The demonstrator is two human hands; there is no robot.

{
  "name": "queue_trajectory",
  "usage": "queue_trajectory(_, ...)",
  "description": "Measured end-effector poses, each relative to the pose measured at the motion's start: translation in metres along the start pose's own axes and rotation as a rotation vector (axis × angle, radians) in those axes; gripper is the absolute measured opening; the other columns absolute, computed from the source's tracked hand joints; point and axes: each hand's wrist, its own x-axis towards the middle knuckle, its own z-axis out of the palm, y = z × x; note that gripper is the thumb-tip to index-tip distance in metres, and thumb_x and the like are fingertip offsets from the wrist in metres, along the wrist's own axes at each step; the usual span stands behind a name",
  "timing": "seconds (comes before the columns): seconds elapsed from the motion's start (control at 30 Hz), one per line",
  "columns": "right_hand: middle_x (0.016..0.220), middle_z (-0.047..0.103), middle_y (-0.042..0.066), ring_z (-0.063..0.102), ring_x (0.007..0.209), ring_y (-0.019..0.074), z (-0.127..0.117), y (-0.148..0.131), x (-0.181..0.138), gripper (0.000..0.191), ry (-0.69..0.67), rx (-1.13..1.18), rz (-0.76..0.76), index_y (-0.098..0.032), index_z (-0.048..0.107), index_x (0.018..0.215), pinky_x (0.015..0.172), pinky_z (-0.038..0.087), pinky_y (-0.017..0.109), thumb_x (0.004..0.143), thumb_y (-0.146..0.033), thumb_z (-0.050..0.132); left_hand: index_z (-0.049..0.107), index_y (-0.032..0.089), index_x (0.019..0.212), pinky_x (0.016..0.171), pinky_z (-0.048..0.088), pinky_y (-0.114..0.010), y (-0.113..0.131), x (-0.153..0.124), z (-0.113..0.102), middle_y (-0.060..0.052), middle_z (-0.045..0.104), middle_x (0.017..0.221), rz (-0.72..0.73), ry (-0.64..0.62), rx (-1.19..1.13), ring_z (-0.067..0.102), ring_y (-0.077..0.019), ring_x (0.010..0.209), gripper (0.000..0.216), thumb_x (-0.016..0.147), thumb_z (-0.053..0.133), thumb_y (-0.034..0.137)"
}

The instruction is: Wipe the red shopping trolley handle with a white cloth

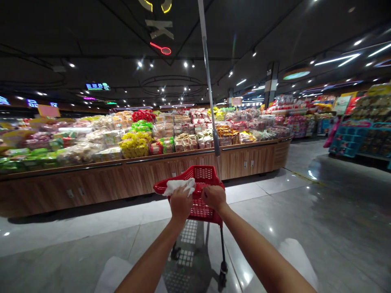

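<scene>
A red shopping cart (203,171) with perforated plastic sides stands on dark wheeled legs in front of me. My left hand (181,204) is closed on a crumpled white cloth (179,185), which lies over the left part of the cart's near rim. Whether it is cloth or paper I cannot make out for certain. Beside it, my right hand (215,198) is wrapped in a fist round the cart's near edge, right of centre. A tall grey pole (210,89) rises at the cart's right side, close to my right hand.
Beyond the cart runs a long wood-panelled display counter (146,176) heaped with packaged foods (136,143). A blue rack (348,136) of goods stands at the far right. Grey shiny floor (308,211) stretches between it and the counter. Lit signs hang from the dark ceiling.
</scene>
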Motion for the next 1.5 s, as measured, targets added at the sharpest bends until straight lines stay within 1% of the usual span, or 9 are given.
queue_trajectory(0.17,0.074,0.072,0.004,0.061,0.063,0.0146,-0.004,0.005,0.004,0.028,-0.041,0.000,0.014,-0.019,0.068,0.074,0.058,0.028,0.025,0.087,-0.028,0.045,0.066,0.023,0.113,0.097,0.042,-0.037,0.007,0.022,0.003,-0.005,0.068,0.114,0.141,-0.162,0.025,0.059,-0.0227,0.103,0.030,0.087,0.052,0.022)
queue_trajectory(0.3,0.074,0.072,0.004,0.061,0.062,0.0142,-0.011,0.005,0.002,0.029,-0.069,-0.008,0.011,-0.020,0.068,0.072,0.057,0.029,0.025,0.086,-0.028,0.045,0.067,0.022,0.107,0.090,0.043,-0.033,-0.031,0.044,-0.011,-0.007,0.070,0.106,-0.004,-0.206,0.107,0.062,-0.0223,0.098,0.026,0.091,0.047,0.027)
queue_trajectory(0.47,0.075,0.073,0.005,0.062,0.065,0.0148,-0.017,0.010,-0.001,0.029,-0.088,0.000,-0.002,-0.020,0.071,0.076,0.058,0.031,0.024,0.085,-0.028,0.045,0.069,0.020,0.093,0.082,0.043,-0.031,-0.066,0.035,-0.026,-0.008,0.070,0.089,-0.101,-0.226,0.176,0.062,-0.0226,0.090,0.027,0.092,0.044,0.030)
queue_trajectory(0.7,0.088,0.072,0.007,0.063,0.081,0.0184,-0.038,0.051,0.010,0.027,-0.220,-0.024,0.054,-0.020,0.072,0.089,0.068,0.038,0.025,0.086,-0.027,0.046,0.070,0.019,0.092,0.083,0.042,-0.035,-0.031,0.021,-0.018,-0.009,0.069,0.085,-0.001,-0.183,0.162,0.063,-0.0247,0.087,0.031,0.092,0.043,0.034)
queue_trajectory(0.8,0.107,0.068,0.009,0.061,0.093,0.0183,-0.044,0.038,0.021,0.030,-0.140,0.031,0.074,-0.017,0.067,0.106,0.075,0.038,0.025,0.090,-0.022,0.043,0.068,0.023,0.103,0.086,0.043,-0.035,-0.008,0.018,-0.015,-0.007,0.069,0.090,0.094,-0.218,0.085,0.063,-0.0232,0.090,0.028,0.092,0.043,0.029)
queue_trajectory(0.9,0.105,0.069,0.007,0.061,0.093,0.0167,-0.042,0.011,0.027,0.032,-0.165,0.130,0.008,-0.019,0.067,0.104,0.077,0.038,0.025,0.095,-0.028,0.037,0.064,0.020,0.111,0.086,0.044,-0.035,0.009,0.012,-0.015,-0.009,0.068,0.096,0.179,-0.272,0.075,0.062,-0.0234,0.092,0.029,0.089,0.046,0.022)
queue_trajectory(1.1,0.101,0.072,0.000,0.062,0.092,0.0161,-0.036,0.020,0.022,0.028,-0.194,0.243,-0.068,-0.025,0.071,0.099,0.080,0.038,0.025,0.091,-0.032,0.046,0.064,0.022,0.115,0.099,0.042,-0.039,-0.019,-0.014,-0.021,-0.010,0.064,0.116,0.374,-0.286,-0.146,0.056,-0.0242,0.109,0.032,0.086,0.052,0.028)
queue_trajectory(1.33,0.101,0.073,0.000,0.064,0.092,0.0167,-0.036,0.056,0.021,0.028,-0.235,0.347,-0.066,-0.024,0.074,0.096,0.078,0.042,0.023,0.087,-0.032,0.049,0.069,0.021,0.105,0.099,0.044,-0.036,-0.071,-0.018,0.003,-0.008,0.067,0.114,0.063,-0.183,-0.437,0.058,-0.0213,0.111,0.030,0.089,0.048,0.036)
queue_trajectory(1.5,0.101,0.073,0.001,0.064,0.094,0.0167,-0.038,0.062,0.014,0.034,-0.197,0.302,-0.036,-0.024,0.074,0.094,0.081,0.042,0.025,0.092,-0.032,0.042,0.071,0.018,0.090,0.087,0.049,-0.033,-0.050,-0.012,0.016,-0.005,0.071,0.094,-0.114,-0.205,-0.510,0.063,-0.0186,0.090,0.028,0.087,0.047,0.033)
